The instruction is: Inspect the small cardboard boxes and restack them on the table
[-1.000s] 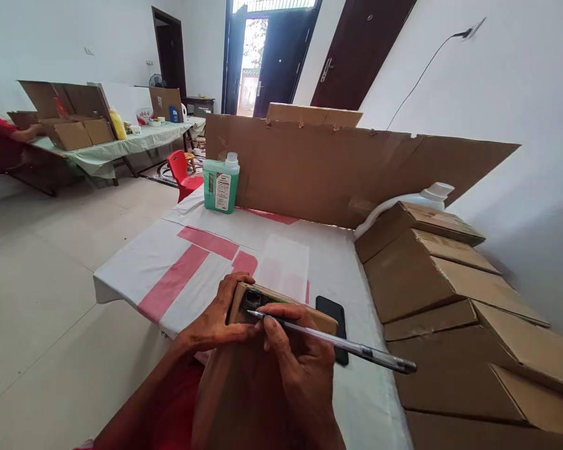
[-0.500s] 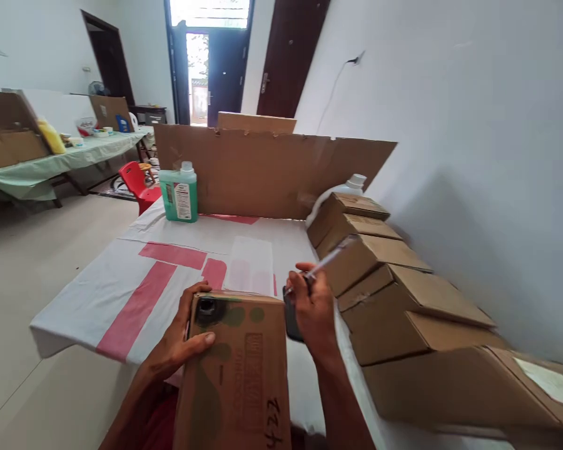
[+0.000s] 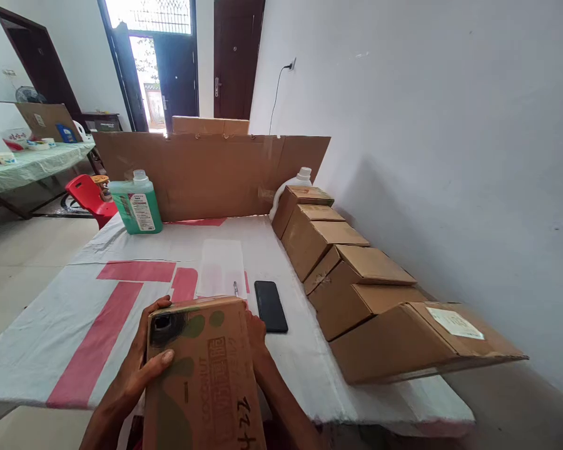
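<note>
I hold a brown cardboard box (image 3: 201,375) printed with green shapes and handwritten digits, at the table's near edge. My left hand (image 3: 138,369) grips its left side, thumb pressed on top near a dark smudge. My right hand (image 3: 258,340) holds the box's right side, fingers mostly hidden behind it. The tip of a pen (image 3: 235,288) shows just beyond the box's far edge. A black phone (image 3: 270,305) lies flat on the table right of the box.
A white cloth with red stripes covers the table (image 3: 65,312). A row of several brown boxes (image 3: 351,281) leans along the right. A cardboard sheet (image 3: 206,175) stands at the back, with a green bottle (image 3: 136,203) and a white jug (image 3: 293,181). A red chair (image 3: 89,197) stands at the left.
My right hand dropped from holding the pen in the air to the box's right side; the pen now lies beyond the box. The view swung to the right.
</note>
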Action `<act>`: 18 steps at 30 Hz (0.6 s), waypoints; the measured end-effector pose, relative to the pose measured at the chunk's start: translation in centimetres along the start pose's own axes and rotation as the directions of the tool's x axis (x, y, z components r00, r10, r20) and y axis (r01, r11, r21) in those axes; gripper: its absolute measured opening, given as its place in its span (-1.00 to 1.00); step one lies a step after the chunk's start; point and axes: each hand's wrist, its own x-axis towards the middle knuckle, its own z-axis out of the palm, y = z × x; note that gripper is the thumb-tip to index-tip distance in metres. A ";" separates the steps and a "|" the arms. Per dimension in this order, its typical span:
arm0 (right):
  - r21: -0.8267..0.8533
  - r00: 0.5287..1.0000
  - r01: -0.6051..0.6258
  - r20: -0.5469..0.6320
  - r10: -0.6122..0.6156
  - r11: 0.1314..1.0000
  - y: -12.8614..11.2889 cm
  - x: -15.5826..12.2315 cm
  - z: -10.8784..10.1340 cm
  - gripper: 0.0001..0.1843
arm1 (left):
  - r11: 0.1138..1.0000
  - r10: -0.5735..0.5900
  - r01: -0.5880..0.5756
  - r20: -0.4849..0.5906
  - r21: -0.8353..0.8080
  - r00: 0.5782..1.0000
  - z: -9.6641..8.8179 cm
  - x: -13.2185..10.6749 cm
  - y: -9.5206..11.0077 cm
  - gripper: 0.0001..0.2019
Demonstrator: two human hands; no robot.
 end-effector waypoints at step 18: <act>0.424 0.931 -0.295 -0.075 0.357 0.857 8.0 2.2 -2.4 -0.45 | 0.999 0.005 -0.005 -0.027 -0.032 1.000 0.4 -0.5 0.4 -0.17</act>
